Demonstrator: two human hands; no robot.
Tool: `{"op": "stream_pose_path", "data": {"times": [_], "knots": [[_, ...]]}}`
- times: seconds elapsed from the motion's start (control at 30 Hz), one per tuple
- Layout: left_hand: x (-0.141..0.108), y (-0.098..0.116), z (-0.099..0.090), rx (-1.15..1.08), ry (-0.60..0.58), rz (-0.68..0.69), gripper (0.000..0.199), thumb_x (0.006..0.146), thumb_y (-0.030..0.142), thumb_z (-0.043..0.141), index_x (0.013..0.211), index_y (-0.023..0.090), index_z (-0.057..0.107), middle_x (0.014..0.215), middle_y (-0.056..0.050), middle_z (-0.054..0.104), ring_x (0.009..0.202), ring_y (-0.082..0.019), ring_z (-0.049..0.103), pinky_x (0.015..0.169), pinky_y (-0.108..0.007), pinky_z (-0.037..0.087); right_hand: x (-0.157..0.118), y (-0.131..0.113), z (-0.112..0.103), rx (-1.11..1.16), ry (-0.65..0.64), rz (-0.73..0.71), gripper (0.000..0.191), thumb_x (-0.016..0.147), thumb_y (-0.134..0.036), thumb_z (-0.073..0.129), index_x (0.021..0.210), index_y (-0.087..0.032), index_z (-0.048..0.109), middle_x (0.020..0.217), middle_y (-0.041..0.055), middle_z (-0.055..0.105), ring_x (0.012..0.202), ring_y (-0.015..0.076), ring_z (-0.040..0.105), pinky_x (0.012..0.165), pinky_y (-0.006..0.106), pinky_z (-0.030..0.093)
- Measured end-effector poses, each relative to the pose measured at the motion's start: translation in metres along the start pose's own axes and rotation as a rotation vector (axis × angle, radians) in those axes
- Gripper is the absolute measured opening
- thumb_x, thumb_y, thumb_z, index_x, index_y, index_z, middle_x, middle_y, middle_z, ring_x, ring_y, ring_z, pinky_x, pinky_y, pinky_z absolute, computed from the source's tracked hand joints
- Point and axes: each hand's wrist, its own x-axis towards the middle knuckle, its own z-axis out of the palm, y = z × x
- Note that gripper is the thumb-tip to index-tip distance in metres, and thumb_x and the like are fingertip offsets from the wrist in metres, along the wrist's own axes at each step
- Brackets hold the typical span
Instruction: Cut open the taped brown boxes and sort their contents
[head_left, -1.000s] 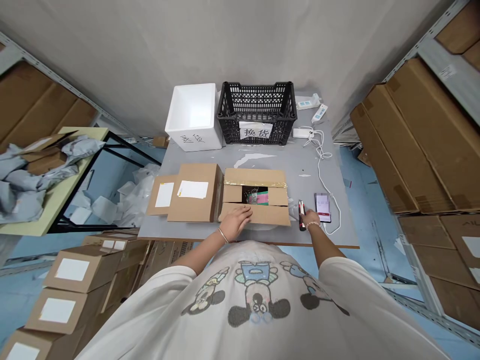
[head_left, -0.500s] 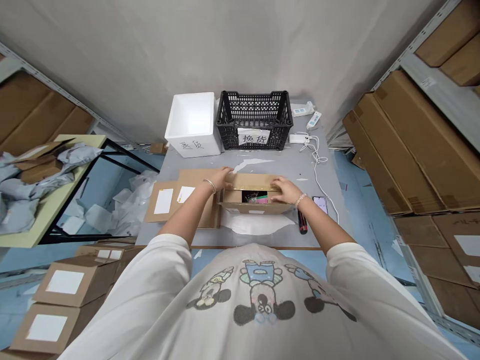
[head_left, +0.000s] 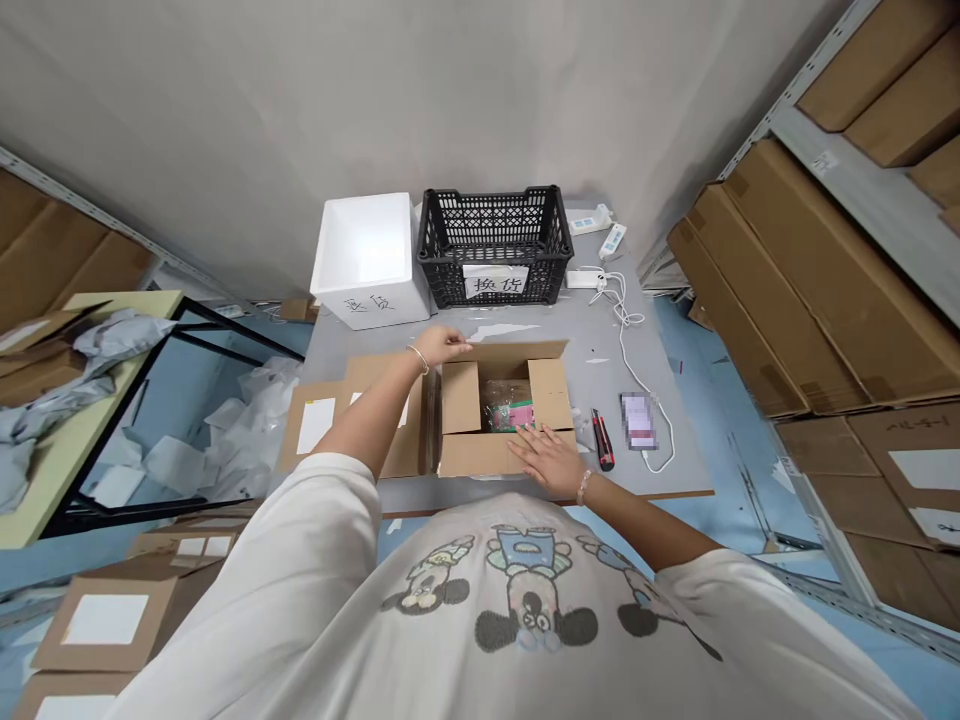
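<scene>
A cardboard box lies with its flaps apart near the table's front edge. Inside it shows a pink and green item with clear plastic wrap. My left hand is at the box's back left corner, fingers closed at the edge of the back flap. Spread on the front flap, at its right end, is my right hand, palm down. A red and black box cutter lies right of the box, beside a phone on a white cable.
Behind the box stand a white foam box and a black plastic crate. Flat cardboard boxes lie at the left. Power strips sit at the back right. Shelves with cartons flank the right side.
The box's front and back flaps have been opened outward, showing more of its inside. My right hand has moved from the back flap to the front flap; my left hand has shifted slightly left.
</scene>
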Motion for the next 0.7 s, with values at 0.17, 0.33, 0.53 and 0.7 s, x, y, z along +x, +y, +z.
{"op": "stream_pose_path", "data": {"times": [0.17,0.33,0.53,0.7], "knots": [[0.039,0.000,0.019,-0.136,0.310,-0.528,0.066,0.069,0.056,0.076,0.116,0.014,0.057,0.114,-0.013,0.066,0.102,-0.024,0.063,0.087,-0.034,0.048,0.005,0.003,0.018,-0.086,0.115,-0.007,0.060,0.096,-0.035,0.049,0.153,-0.024,0.030,0.158,0.0144,0.027,0.145,0.0300,0.027,0.117,0.055,0.017],[0.047,0.017,0.056,-0.013,0.374,-0.681,0.054,0.080,0.052,0.066,0.117,0.015,0.056,0.129,-0.021,0.055,0.123,-0.034,0.051,0.099,-0.049,0.040,0.005,-0.001,0.021,-0.026,0.136,0.045,0.054,0.095,-0.033,0.051,0.147,-0.025,0.041,0.156,0.0127,0.033,0.144,0.0284,0.029,0.116,0.055,0.019],[-0.005,0.051,0.067,0.264,0.365,-0.445,0.057,0.090,0.054,0.046,0.138,0.022,0.047,0.151,-0.017,0.037,0.139,-0.035,0.032,0.112,-0.058,0.024,0.021,0.001,-0.029,0.312,0.164,0.278,0.041,0.097,-0.031,0.043,0.134,-0.021,0.056,0.139,0.0115,0.054,0.130,0.0219,0.048,0.110,0.039,0.037],[-0.064,0.077,0.107,0.333,0.204,-0.441,0.121,0.066,0.053,0.076,0.156,0.025,0.001,0.163,-0.012,-0.009,0.147,-0.043,-0.003,0.112,-0.069,0.015,0.073,0.013,-0.068,0.216,0.052,0.816,0.073,0.082,-0.034,0.069,0.145,-0.016,0.038,0.145,0.0198,0.039,0.135,0.0334,0.036,0.108,0.048,0.036]]}}
